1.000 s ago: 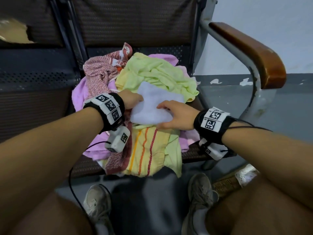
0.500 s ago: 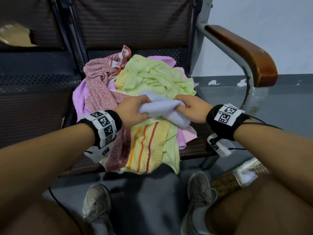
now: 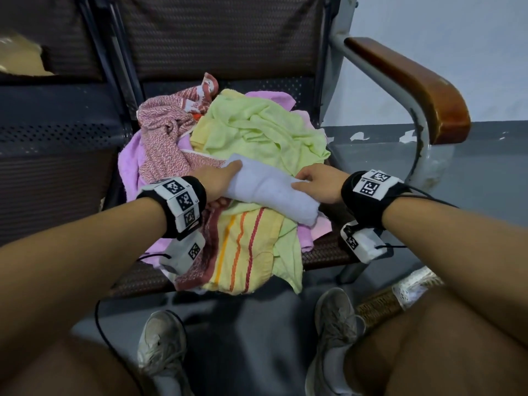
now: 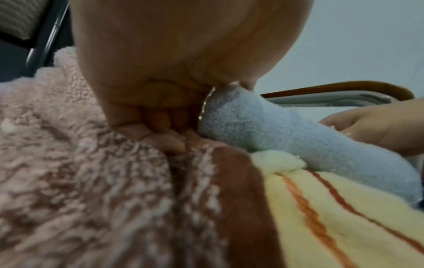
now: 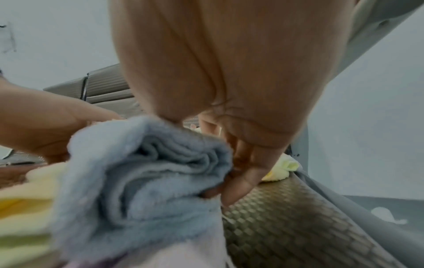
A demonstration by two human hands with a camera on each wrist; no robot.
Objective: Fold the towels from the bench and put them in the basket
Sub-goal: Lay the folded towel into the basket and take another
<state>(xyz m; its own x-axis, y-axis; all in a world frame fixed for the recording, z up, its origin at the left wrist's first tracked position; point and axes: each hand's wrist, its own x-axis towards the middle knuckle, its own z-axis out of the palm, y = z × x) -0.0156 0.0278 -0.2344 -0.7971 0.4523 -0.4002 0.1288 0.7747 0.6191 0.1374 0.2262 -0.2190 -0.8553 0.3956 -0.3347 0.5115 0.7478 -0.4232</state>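
Observation:
A pale blue towel lies as a folded roll on top of the towel pile on the bench seat. My left hand grips its left end, thumb on top and fingers curled beneath. My right hand holds the right end, thumb on top and fingers down its far side. Under it are a light green towel, a red-speckled towel, a yellow striped towel and a lilac towel. The woven basket stands on the floor at lower right, partly hidden by my leg.
A wooden armrest on a metal frame curves down at the bench's right end. The perforated backrest rises behind the pile. My shoes stand on the grey floor below the seat edge. Another seat is to the left.
The blue towel was bunched between my hands half a second ago; now it is drawn out into a longer roll lying on the pile, and my hands have moved apart to its ends.

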